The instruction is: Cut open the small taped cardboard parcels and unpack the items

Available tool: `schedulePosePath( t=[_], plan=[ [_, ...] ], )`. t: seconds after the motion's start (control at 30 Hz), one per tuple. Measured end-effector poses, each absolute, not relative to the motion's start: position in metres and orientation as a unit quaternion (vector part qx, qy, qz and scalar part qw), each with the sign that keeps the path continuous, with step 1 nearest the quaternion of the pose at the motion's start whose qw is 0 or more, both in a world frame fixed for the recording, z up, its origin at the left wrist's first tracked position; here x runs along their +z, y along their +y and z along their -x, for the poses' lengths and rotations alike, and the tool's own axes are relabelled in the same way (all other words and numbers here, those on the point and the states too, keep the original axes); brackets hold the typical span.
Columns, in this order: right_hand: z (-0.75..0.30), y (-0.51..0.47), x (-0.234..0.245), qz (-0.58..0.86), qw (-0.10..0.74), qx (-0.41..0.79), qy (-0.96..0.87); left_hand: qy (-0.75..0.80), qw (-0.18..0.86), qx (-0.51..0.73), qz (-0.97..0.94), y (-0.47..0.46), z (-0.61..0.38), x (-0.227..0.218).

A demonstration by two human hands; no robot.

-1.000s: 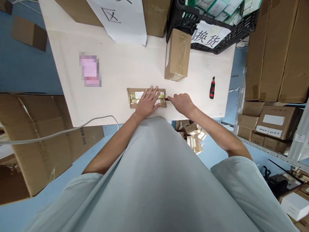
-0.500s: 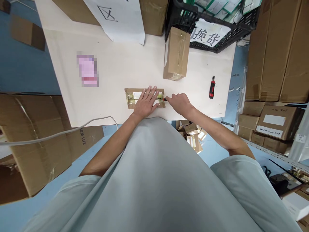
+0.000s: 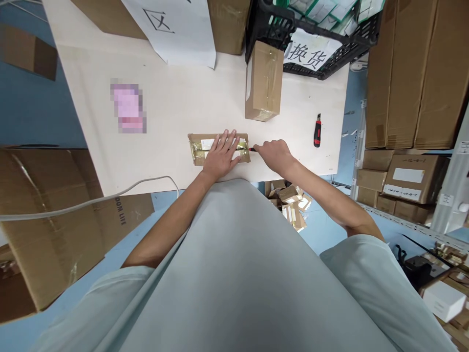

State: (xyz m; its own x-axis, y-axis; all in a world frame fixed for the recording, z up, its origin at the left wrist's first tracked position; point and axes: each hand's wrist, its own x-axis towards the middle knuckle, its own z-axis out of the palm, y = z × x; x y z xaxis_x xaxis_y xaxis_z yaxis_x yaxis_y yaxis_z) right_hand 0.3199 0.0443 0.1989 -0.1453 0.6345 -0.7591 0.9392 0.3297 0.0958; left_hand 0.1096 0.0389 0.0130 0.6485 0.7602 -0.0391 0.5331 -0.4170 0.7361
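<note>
A small flat cardboard box (image 3: 198,142) with clear tape and white labels lies near the table's front edge. My left hand (image 3: 221,155) rests flat across its top, fingers spread. At the box's right end is my right hand (image 3: 275,156), closed round a utility knife (image 3: 252,149). Only a little of the knife's red and black front shows; the rest is inside my fist, and its blade is hard to make out. A dark lengthwise line runs along the taped top. Farther right, a second red and black utility knife (image 3: 317,131) lies on the table.
Behind the small box stands a taller taped carton (image 3: 264,88), beside a black crate (image 3: 322,73) of white and green packages. A blurred pink item (image 3: 128,107) lies at left on the white table (image 3: 164,98). A grey cable (image 3: 91,201) crosses the front left edge.
My right hand has drawn slightly to the right, and a bit more of the knife shows at the box's end. My left hand stays on the box. The view has shifted a little.
</note>
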Motion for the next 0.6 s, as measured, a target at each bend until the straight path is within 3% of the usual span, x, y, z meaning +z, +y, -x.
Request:
schedulePosePath(
  t=[0.37, 0.6],
  plan=[
    [-0.311, 0.02, 0.196, -0.599, 0.341, -0.232, 0.687, 0.385, 0.37, 0.178, -0.827, 0.037, -0.11, 0.007],
    [-0.297, -0.02, 0.207, -0.706, 0.226, -0.291, 0.605, 0.376, 0.381, 0.2, -0.82, 0.037, -0.111, 0.004]
  ],
)
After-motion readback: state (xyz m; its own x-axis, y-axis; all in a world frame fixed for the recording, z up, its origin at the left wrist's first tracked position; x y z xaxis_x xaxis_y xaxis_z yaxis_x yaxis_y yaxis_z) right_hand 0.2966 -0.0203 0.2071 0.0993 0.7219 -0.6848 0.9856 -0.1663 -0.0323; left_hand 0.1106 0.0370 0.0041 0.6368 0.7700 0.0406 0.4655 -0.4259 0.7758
